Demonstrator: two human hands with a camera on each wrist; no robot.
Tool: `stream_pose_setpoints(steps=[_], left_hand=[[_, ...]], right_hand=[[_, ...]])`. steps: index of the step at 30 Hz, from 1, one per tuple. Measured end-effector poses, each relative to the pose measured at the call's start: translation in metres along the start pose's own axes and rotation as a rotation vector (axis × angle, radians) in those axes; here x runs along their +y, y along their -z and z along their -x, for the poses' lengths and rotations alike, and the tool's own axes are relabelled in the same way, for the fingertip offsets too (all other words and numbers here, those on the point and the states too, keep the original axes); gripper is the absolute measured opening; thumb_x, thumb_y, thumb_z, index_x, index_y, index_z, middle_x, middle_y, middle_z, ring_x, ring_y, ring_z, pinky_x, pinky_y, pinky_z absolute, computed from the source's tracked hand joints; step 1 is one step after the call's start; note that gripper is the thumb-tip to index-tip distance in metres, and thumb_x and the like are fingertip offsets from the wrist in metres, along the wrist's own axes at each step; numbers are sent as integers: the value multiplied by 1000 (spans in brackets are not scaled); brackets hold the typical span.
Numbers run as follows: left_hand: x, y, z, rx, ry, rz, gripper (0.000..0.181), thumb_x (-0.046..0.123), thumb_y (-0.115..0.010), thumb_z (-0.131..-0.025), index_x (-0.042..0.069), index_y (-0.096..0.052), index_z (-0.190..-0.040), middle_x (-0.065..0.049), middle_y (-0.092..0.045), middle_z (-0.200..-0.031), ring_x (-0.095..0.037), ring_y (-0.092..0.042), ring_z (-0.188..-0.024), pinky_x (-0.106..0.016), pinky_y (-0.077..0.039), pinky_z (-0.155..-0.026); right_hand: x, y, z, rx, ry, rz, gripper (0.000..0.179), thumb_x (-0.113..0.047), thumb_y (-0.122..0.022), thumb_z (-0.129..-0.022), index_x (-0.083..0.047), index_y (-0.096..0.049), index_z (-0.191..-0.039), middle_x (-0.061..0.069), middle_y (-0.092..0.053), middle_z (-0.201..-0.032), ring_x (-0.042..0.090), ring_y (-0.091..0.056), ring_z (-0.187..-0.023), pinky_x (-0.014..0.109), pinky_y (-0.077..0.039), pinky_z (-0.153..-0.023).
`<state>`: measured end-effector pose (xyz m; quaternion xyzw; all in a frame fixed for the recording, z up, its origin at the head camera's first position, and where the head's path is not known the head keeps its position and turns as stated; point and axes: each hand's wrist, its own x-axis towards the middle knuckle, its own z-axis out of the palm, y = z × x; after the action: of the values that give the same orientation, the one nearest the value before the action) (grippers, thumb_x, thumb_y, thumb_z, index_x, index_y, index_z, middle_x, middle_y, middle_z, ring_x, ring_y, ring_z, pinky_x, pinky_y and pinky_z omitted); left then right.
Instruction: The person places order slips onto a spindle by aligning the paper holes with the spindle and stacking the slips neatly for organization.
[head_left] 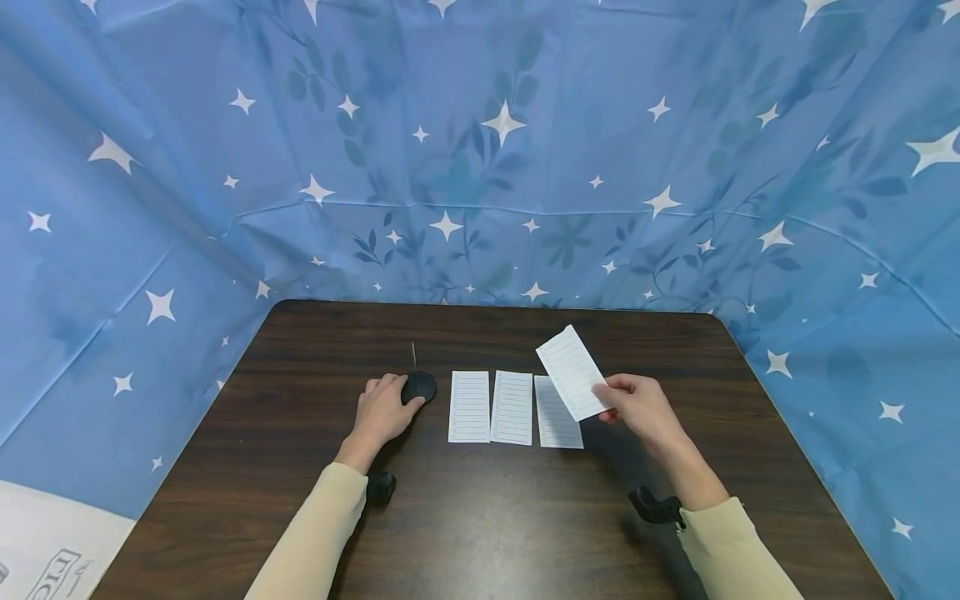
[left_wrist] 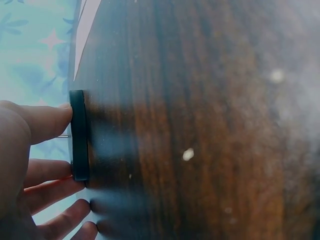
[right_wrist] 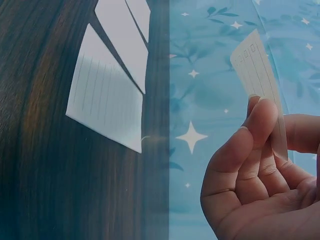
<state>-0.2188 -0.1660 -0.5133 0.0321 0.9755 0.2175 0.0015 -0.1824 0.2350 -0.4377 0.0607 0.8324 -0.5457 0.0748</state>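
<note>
Both arms reach fwd from bottom of head view & angle in twd each other; pale sleeves end approx. at the wrists. L hand is low, back of hand up, gripping: thumb on one side, index & middle opp., other fingers a bit bent & spread, per L wrist cam. R hand is raised, pinching w/ thumb vs. fingers; R wrist cam shows these curled, palm partly visible. Hands well apart, approx. level w/ ea. other.
</note>
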Motion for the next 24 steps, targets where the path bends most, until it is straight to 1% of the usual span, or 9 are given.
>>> stream_pose_setpoints(steps=[3,10,17,20,24], left_hand=[[1,0,0,2,2,-4,61,39,-66,-99,-3,-55,-142,-21,-55,-141,-43,-47,-127,-60,-39,-101],[5,1,0,-12,4,-5,61,39,-65,-99,-3,-55,-142,-21,-55,-141,-43,-46,-127,-60,-39,-102],[4,1,0,-5,-1,-5,61,38,-67,-98,-3,-55,-141,-20,-56,-140,-42,-47,-127,-60,-39,-101],[3,1,0,-5,1,-3,60,38,-67,-98,-3,-55,-141,-20,-56,-140,-42,-47,-127,-60,-39,-101],[2,0,0,-1,3,0,60,38,-67,-98,-2,-55,-141,-20,-56,-140,-42,-47,-127,-60,-38,-101]], right_hand=[[-4,-3,-1,-4,6,-3,36,-18,-64,-101,11,-62,-122,17,-69,-98,20,-65,-71,35,-57,-73],[-11,-10,-3,-24,19,-36,36,-17,-65,-101,12,-62,-121,15,-69,-93,18,-64,-69,33,-57,-71],[-16,-19,-4,-32,34,-38,35,-17,-65,-101,11,-62,-122,17,-68,-95,20,-64,-70,32,-57,-70],[-19,-22,-6,-32,36,-51,35,-18,-65,-101,11,-63,-121,17,-68,-96,23,-65,-71,30,-57,-69],[-22,-27,-8,-34,41,-61,34,-18,-65,-100,10,-64,-120,18,-68,-97,25,-65,-70,33,-57,-70]])
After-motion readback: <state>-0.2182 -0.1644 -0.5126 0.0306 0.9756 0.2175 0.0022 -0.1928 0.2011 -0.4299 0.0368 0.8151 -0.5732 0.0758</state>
